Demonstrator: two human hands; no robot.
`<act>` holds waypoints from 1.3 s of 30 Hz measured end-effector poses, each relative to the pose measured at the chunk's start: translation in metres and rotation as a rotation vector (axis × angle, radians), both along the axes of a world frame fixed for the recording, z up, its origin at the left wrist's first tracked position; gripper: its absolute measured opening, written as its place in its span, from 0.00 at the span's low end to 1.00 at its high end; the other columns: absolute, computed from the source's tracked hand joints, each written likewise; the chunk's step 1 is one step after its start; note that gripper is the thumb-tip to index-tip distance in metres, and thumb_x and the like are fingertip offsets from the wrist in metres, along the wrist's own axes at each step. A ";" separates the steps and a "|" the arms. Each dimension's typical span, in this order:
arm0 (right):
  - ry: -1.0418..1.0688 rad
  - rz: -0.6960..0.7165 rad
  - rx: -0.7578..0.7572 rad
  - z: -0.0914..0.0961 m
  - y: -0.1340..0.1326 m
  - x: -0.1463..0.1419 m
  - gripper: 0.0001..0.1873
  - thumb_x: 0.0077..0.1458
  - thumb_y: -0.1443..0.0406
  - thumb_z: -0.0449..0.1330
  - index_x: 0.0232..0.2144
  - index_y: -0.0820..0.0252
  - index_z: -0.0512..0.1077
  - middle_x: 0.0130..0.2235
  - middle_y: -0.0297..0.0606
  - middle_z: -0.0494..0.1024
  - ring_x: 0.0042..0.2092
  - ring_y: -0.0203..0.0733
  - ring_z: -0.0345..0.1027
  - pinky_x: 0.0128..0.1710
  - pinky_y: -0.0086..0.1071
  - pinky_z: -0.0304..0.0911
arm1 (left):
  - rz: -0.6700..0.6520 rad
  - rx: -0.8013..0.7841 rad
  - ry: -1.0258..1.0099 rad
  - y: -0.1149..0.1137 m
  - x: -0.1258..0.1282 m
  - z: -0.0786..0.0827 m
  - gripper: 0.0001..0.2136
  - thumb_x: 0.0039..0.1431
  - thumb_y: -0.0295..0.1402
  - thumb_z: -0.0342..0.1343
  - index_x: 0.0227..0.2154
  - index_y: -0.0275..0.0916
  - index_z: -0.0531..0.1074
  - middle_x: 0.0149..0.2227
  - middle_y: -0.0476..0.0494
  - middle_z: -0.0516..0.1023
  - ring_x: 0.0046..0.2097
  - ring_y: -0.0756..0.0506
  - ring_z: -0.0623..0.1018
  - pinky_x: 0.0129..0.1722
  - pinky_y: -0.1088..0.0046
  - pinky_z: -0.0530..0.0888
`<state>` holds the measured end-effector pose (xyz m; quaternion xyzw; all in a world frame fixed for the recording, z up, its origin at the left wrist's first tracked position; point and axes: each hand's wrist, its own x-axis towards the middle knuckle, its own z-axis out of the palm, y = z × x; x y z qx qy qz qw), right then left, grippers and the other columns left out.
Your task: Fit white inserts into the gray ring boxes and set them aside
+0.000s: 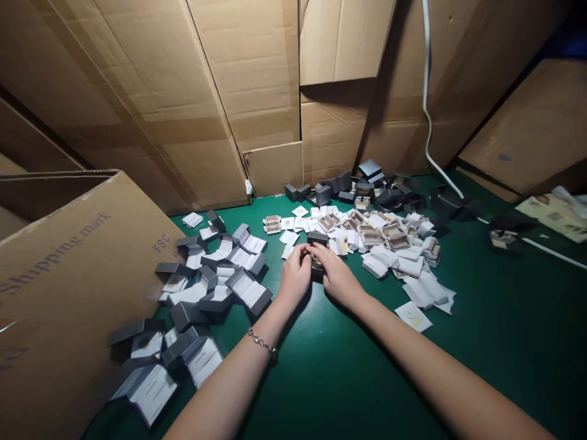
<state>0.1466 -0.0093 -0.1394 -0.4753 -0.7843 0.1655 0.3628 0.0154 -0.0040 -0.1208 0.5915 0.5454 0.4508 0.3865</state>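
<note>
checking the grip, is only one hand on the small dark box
No, the left hand and right hand are both on the dark box.

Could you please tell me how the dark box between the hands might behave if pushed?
The dark box looks stiff, given its straight edges. Being small, it is probably light. Its apparently raised lid might make it tip backward.

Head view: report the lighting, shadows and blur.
In the head view, the white packaging is brightly lit, while the top right corner is dark; in the head view, the cardboard flap shadows the panel below it; in the head view, the left hand and right hand look fairly sharp, but the dark boxes at far right look smeared.
</note>
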 end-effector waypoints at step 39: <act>0.088 -0.244 0.218 0.012 -0.006 0.024 0.08 0.59 0.63 0.51 0.34 0.56 0.70 0.30 0.38 0.76 0.32 0.42 0.70 0.38 0.35 0.67 | 0.065 0.038 0.096 -0.005 -0.001 0.008 0.15 0.46 0.38 0.65 0.37 0.38 0.72 0.42 0.41 0.76 0.46 0.42 0.75 0.48 0.65 0.69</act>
